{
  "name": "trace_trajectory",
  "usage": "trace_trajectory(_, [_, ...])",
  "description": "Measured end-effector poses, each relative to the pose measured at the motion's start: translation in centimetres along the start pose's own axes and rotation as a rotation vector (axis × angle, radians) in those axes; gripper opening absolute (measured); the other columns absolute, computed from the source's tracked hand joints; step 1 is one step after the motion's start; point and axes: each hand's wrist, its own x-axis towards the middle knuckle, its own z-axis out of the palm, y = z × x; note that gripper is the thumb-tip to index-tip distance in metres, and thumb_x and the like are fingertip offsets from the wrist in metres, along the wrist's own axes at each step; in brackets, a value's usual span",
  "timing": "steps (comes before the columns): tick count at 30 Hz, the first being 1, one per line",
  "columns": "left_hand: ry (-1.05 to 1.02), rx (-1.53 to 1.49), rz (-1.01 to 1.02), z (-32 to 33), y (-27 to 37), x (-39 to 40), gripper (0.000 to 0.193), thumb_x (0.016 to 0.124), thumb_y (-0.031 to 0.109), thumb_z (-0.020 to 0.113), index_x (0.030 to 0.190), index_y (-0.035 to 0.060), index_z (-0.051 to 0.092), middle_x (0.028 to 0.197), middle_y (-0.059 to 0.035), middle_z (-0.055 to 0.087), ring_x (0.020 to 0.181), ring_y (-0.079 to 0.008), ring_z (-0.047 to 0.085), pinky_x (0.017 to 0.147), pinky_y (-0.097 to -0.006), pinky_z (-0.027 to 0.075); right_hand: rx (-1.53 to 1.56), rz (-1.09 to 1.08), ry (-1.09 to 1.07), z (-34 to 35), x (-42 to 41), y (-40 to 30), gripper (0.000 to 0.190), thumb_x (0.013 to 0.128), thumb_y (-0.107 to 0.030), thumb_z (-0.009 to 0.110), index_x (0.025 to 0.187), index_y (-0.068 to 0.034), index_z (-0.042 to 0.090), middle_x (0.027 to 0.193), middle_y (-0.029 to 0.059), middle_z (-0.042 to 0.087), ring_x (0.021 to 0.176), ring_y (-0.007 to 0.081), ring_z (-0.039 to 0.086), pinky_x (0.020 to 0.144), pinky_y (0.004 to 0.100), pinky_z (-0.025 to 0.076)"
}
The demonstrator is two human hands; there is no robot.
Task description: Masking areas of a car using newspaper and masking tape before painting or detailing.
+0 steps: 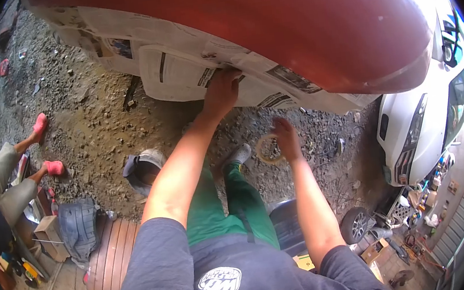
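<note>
A red-painted car body panel (270,24) fills the top of the view. Sheets of newspaper (180,71) cover the part below its lower edge. My left hand (223,86) is up against the newspaper, near a seam under the red edge; its fingertips are partly hidden, so whether they pinch the paper is unclear. Lower and to the right, my right hand (287,138) holds a roll of masking tape (263,152) by its rim, apart from the panel. The far side of the panel is out of sight.
Gravel ground (94,100) lies underfoot. A white car (417,128) stands at right, near a loose wheel (355,225) and clutter. A cap-like object (144,168) is beside my legs. Another person (5,188) in pink clogs sits at left, near a slatted wooden bench (111,270).
</note>
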Motion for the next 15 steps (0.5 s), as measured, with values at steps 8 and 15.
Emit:
trace_trajectory(8, [-0.040,0.183,0.036,-2.9,-3.2,0.4,0.022,0.087,0.006,0.055,0.105,0.0036,0.066,0.105,-0.0187,0.066,0.101,-0.0396,0.061,0.089,-0.0470,0.050,-0.508,0.001,0.030,1.1,8.4,-11.4,0.035,0.089,-0.015,0.055,0.123,-0.011,0.062,0.120,0.0174,0.066,0.115,0.0372,0.061,0.098,0.0432,0.047])
trace_trajectory(15, [0.311,0.302,-0.184,-9.5,-7.6,2.7,0.022,0.083,0.001,0.053,0.101,0.0025,0.066,0.105,-0.0190,0.063,0.106,-0.0399,0.057,0.093,-0.0482,0.047,-0.628,-0.072,0.047,-6.5,6.9,-6.6,0.034,0.091,-0.014,0.054,0.123,-0.017,0.063,0.116,0.0124,0.069,0.104,0.0374,0.065,0.088,0.0460,0.051])
